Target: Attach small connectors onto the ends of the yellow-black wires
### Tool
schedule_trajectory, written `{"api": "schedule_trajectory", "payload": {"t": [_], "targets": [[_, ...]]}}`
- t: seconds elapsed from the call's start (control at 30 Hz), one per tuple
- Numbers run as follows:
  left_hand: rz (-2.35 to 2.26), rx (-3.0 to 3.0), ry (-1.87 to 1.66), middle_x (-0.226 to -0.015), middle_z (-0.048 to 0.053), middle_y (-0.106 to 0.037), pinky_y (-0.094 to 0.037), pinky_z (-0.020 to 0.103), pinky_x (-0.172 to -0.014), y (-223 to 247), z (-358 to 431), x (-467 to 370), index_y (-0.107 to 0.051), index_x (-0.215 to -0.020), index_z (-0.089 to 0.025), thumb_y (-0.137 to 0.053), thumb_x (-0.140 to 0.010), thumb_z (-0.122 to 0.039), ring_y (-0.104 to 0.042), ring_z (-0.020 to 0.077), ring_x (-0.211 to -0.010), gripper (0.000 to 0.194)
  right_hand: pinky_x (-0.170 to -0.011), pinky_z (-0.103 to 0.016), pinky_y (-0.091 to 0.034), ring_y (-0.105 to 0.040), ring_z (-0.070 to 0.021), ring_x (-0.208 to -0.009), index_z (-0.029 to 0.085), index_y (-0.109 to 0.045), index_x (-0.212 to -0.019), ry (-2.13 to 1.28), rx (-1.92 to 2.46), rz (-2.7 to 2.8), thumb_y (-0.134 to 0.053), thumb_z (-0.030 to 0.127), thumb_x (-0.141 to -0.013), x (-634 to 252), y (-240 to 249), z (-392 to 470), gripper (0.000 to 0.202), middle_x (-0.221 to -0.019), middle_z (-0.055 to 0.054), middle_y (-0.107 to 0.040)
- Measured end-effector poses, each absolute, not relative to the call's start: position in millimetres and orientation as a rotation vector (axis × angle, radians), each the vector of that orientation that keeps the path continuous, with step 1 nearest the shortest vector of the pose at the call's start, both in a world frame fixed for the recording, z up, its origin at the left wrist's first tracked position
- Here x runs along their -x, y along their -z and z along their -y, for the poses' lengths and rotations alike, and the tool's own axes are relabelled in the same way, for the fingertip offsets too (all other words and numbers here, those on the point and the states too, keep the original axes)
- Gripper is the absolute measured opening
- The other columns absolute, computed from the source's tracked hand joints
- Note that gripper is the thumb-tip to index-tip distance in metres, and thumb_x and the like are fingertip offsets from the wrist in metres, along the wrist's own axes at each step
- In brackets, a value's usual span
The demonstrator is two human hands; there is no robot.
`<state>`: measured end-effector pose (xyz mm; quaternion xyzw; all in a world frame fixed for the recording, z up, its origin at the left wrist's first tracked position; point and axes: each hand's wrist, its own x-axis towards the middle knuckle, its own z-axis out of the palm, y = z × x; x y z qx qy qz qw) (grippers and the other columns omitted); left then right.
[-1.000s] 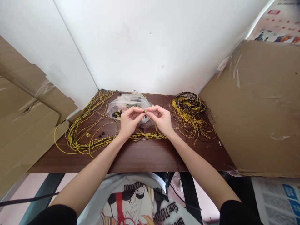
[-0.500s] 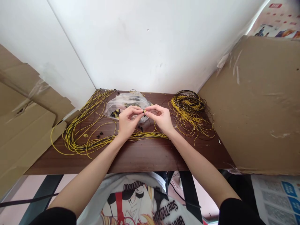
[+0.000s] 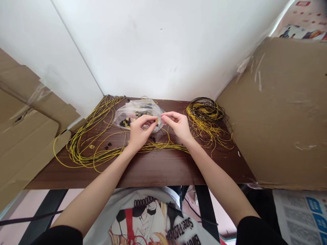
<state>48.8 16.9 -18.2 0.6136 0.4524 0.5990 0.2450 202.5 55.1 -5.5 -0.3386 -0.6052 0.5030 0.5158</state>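
Note:
My left hand (image 3: 140,132) pinches a small yellow piece (image 3: 156,120) between thumb and fingertips, in front of the clear plastic bag (image 3: 138,106). Just right of it, my right hand (image 3: 179,126) has its thumb and index finger pressed together; anything between them is too small to make out. A narrow gap separates the two hands' fingertips. Black and yellow small parts (image 3: 125,122) show inside the bag. Beneath my wrists, a bundle of yellow and black wires (image 3: 166,146) runs across the brown table (image 3: 158,170).
Wires loop over the table's left side (image 3: 76,149). A coiled wire bundle (image 3: 204,115) lies at the back right. Loose black parts (image 3: 108,145) sit left of my hands. Cardboard (image 3: 281,112) stands on the right, more cardboard (image 3: 28,129) on the left, a white wall (image 3: 158,51) behind.
My right hand has moved slightly right, so the fingertips that met at the small piece are now apart. The piece remains at my left fingertips.

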Motion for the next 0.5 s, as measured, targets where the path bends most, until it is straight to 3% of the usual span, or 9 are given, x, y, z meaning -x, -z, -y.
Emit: {"api": "schedule_trajectory", "payload": {"t": [0.17, 0.37, 0.5], "targets": [[-1.327, -1.65, -1.595, -0.085, 0.004, -0.07, -0.046, 0.023, -0.065, 19, -18, -49, -0.071, -0.085, -0.018, -0.06, -0.074, -0.017, -0.06, 0.0127, -0.07, 0.016, -0.06, -0.027, -0.05, -0.061, -0.013, -0.066, 0.017, -0.071, -0.083, -1.026, 0.974, 1.434, -0.066, 0.034, -0.073, -226, 5, -73, 0.02, -0.074, -0.003, -0.07], [-1.36, -1.556, -1.608, -0.084, 0.003, -0.071, -0.043, 0.022, -0.059, 19, -18, -48, -0.071, -0.085, -0.017, -0.059, -0.073, -0.018, -0.057, 0.0107, -0.062, 0.017, -0.066, -0.031, -0.047, -0.061, -0.0158, -0.065, 0.016, -0.073, -0.08, -0.627, 1.289, 1.894, -0.061, 0.023, -0.075, -248, 3, -80, 0.014, -0.075, -0.005, -0.071], [-1.394, -1.554, -1.632, -0.084, 0.003, -0.071, -0.042, 0.023, -0.056, 17, -21, -41, -0.072, -0.087, -0.017, -0.06, -0.074, -0.02, -0.056, 0.0109, -0.059, 0.018, -0.066, -0.03, -0.046, -0.061, -0.0165, -0.066, 0.018, -0.073, -0.078, -0.543, 1.394, 2.079, -0.061, 0.019, -0.075, -256, -1, -77, 0.013, -0.074, -0.004, -0.072]]}}
